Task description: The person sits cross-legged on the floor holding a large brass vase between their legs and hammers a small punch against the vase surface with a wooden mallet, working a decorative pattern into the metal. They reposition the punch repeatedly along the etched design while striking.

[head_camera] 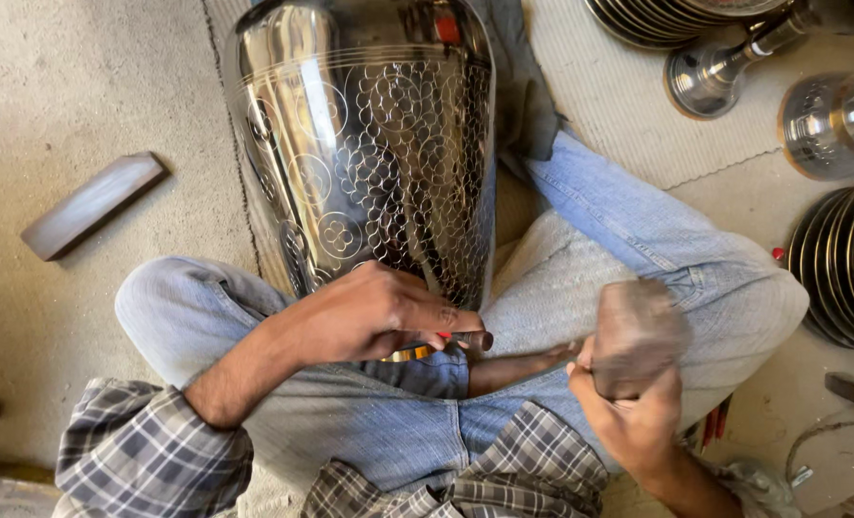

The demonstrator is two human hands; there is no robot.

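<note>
A large metal vessel (364,144) lies across the seated person's lap, its base toward the body and its far end at the top edge of the view. The surface is polished and mirror-bright. It carries engraved bands, rows of circles with flower shapes inside, and a dense field of small scale-like loops covering most of the right side. The left side remains smoother, with larger spaced circles.

The left hand (379,312) rests against the near end of the vessel, fingers closed around a thin punch (470,340) whose blunt end projects to the right. The right hand (628,412) is clamped on the handle of a hammer (638,331); the head is blurred and sits just right of the punch.

A flat wooden block (91,204) lies on the floor to the left. Stacked metal plates (844,264) and polished metal stands (834,120) lie to the right.
</note>
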